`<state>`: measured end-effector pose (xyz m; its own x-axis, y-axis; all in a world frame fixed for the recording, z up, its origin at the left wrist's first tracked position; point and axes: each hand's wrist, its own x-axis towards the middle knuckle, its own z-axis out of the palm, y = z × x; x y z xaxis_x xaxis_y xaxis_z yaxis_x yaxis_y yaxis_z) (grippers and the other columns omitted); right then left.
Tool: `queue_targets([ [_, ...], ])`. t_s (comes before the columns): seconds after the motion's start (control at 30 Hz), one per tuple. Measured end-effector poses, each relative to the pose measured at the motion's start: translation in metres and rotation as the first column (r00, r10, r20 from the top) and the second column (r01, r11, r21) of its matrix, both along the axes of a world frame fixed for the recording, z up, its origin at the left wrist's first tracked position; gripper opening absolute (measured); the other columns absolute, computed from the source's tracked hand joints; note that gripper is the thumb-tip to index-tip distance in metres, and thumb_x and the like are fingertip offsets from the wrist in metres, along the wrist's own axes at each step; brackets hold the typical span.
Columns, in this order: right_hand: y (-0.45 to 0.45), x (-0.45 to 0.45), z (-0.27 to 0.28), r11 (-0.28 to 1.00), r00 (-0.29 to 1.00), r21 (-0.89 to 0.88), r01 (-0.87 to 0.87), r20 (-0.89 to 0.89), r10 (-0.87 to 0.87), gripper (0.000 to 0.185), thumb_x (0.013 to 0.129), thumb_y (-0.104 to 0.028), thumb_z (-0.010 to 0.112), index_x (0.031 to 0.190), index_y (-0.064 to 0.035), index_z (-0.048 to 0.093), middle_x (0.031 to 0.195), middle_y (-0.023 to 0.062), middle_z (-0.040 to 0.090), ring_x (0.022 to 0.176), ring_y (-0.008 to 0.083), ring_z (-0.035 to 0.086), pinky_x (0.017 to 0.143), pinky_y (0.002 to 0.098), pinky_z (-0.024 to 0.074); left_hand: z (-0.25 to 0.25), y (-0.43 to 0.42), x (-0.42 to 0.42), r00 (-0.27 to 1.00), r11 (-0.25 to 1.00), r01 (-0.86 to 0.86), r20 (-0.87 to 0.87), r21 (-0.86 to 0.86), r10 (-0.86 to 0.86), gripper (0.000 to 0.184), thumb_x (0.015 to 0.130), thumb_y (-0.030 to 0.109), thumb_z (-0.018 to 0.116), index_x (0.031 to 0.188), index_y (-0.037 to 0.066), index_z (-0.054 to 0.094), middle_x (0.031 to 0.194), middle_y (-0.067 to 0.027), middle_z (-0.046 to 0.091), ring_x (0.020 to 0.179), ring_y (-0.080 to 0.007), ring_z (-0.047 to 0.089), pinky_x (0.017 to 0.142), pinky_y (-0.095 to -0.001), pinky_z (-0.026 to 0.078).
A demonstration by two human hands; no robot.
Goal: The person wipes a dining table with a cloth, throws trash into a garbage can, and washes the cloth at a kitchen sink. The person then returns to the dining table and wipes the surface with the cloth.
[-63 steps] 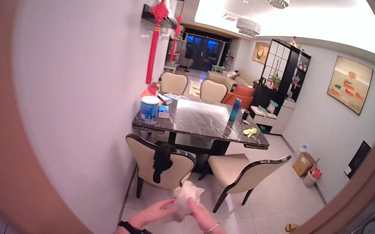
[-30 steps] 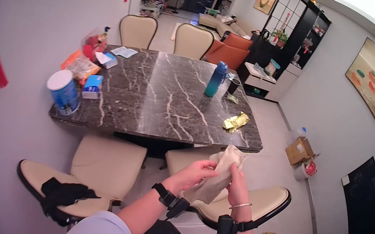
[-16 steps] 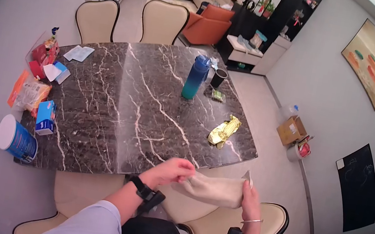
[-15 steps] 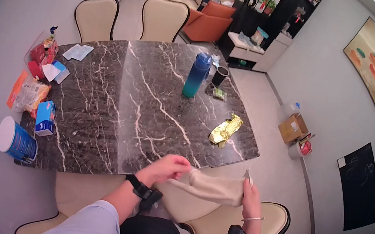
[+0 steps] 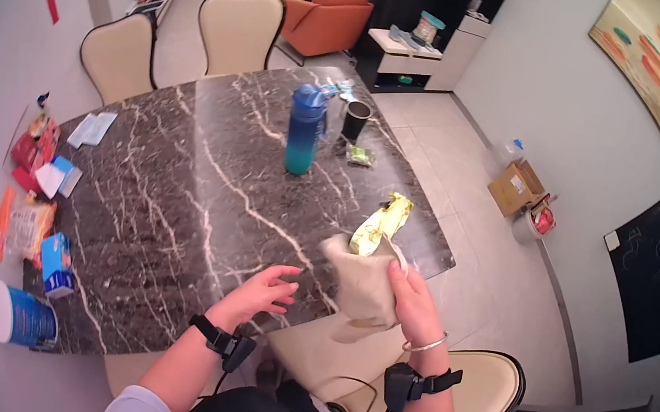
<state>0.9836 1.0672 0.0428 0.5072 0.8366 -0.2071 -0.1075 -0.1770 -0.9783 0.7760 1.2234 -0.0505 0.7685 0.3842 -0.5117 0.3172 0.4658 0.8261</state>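
Observation:
My right hand (image 5: 411, 298) is closed on a limp beige cloth (image 5: 365, 284), with the thumb on top near its right end. The cloth hangs over the table's near edge, slightly blurred, and I cannot tell whether it is a bag or a glove. Left of it, my left hand (image 5: 257, 295) is apart from the cloth with its fingers spread, holding nothing. Just beyond the cloth lies a crumpled gold foil wrapper (image 5: 382, 226), its lower end close to the cloth's upper edge.
On the dark marble table (image 5: 145, 200) stand a blue-green water bottle (image 5: 303, 131) and a black cup (image 5: 355, 122), with a small green packet (image 5: 360, 157) nearby. A blue tub (image 5: 28, 318), boxes and packets line the left edge. A cream chair (image 5: 484, 383) is at my right.
My left hand has let go of the cloth and opened. My right hand has raised the cloth forward over the table edge, towards the foil. The view has shifted.

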Motion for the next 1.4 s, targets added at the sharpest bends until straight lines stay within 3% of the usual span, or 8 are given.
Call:
queue_targets([
  [0.2, 0.006, 0.131, -0.112, 0.979, 0.979, 0.079, 0.189, -0.099, -0.181, 0.048, 0.095, -0.038, 0.051, 0.119, 0.0034, 0.053, 0.099, 0.008, 0.065, 0.089, 0.0158, 0.06, 0.083, 0.0294, 0.0465, -0.014, 0.018, 0.1, 0.988, 0.991, 0.128, -0.093, 0.023, -0.126, 0.053, 0.091, 0.03, 0.059, 0.139, 0.017, 0.039, 0.123, -0.0083, 0.05, 0.107, -0.0206, 0.053, 0.089, -0.0374, 0.047],
  [0.3, -0.003, 0.133, -0.165, 0.836, 0.683, -0.248, 0.49, 0.704, -0.192, 0.083, 0.079, -0.047, 0.065, 0.136, 0.0045, 0.033, 0.121, 0.031, 0.05, 0.115, 0.0422, 0.049, 0.098, 0.0435, 0.0391, -0.056, 0.022, 0.15, 0.971, 0.963, 0.161, -0.21, 0.216, -0.115, 0.053, 0.09, 0.028, 0.06, 0.138, 0.017, 0.04, 0.12, -0.0079, 0.052, 0.105, -0.0208, 0.053, 0.086, -0.0369, 0.047],
  [0.4, 0.009, 0.094, -0.217, 0.881, 0.648, -0.245, 0.405, 0.757, -0.087, 0.087, 0.08, -0.046, 0.064, 0.139, 0.0065, 0.028, 0.14, 0.0315, 0.03, 0.131, 0.0435, 0.028, 0.109, 0.047, 0.0242, -0.093, 0.037, 0.19, 0.972, 0.898, 0.167, -0.22, 0.407, -0.08, 0.055, 0.085, 0.026, 0.065, 0.132, 0.005, 0.045, 0.117, -0.0161, 0.055, 0.103, -0.0232, 0.055, 0.087, -0.0336, 0.045],
  [0.6, 0.029, 0.035, -0.23, 0.84, 0.527, -0.399, 0.368, 0.834, 0.165, 0.087, 0.078, -0.044, 0.063, 0.14, 0.0059, 0.026, 0.145, 0.028, 0.025, 0.136, 0.0428, 0.021, 0.11, 0.0547, 0.0173, -0.1, 0.027, 0.282, 0.902, 0.389, 0.357, -0.422, 0.849, 0.094, 0.071, 0.078, 0.043, 0.066, 0.133, 0.005, 0.041, 0.121, -0.0204, 0.052, 0.111, -0.0379, 0.051, 0.09, -0.0458, 0.043],
  [1.0, 0.039, 0.192, -0.255, 0.746, 0.414, -0.589, 0.311, 0.79, 0.451, 0.08, 0.084, -0.04, 0.058, 0.139, 0.0093, 0.028, 0.15, 0.0217, 0.02, 0.14, 0.0372, 0.016, 0.113, 0.0494, 0.0124, -0.091, 0.12, 0.227, 0.878, 0.537, 0.382, -0.477, 0.752, 0.044, 0.064, 0.066, 0.034, 0.077, 0.109, -0.006, 0.05, 0.104, -0.0232, 0.061, 0.094, -0.0344, 0.062, 0.08, -0.0397, 0.05],
  [1.1, 0.102, 0.217, -0.252, 0.73, 0.427, -0.508, 0.457, 0.845, 0.322, 0.084, 0.083, -0.046, 0.056, 0.137, 0.0122, 0.029, 0.147, 0.028, 0.021, 0.139, 0.0404, 0.014, 0.112, 0.0503, 0.0151, -0.079, 0.132, 0.141, 0.922, 0.952, 0.057, -0.383, 0.3, 0.065, 0.051, 0.076, 0.019, 0.072, 0.114, -0.006, 0.049, 0.101, -0.0134, 0.061, 0.09, -0.022, 0.061, 0.077, -0.0344, 0.05],
  [1.2, 0.176, 0.206, -0.257, 0.697, 0.349, -0.471, 0.54, 0.879, 0.324, 0.092, 0.084, -0.059, 0.045, 0.138, 0.0134, 0.026, 0.147, 0.0288, 0.021, 0.14, 0.0397, 0.014, 0.113, 0.0491, 0.011, -0.09, 0.127, 0.044, 0.942, 0.964, -0.255, -0.245, -0.073, 0.23, 0.035, 0.084, 0.007, 0.062, 0.114, -0.005, 0.049, 0.101, -0.0107, 0.061, 0.088, -0.018, 0.061, 0.075, -0.0322, 0.051],
  [1.4, 0.264, 0.036, -0.198, 0.666, 0.108, -0.722, -0.186, 0.659, 0.744, 0.084, 0.08, -0.052, 0.054, 0.137, 0.0066, 0.032, 0.141, 0.0227, 0.036, 0.134, 0.0324, 0.031, 0.111, 0.0449, 0.018, -0.073, 0.092, -0.063, 0.866, 0.847, -0.499, -0.139, -0.184, 0.48, 0.036, 0.087, 0.007, 0.053, 0.122, -0.002, 0.048, 0.106, -0.0095, 0.062, 0.09, -0.0189, 0.063, 0.076, -0.0334, 0.053],
])
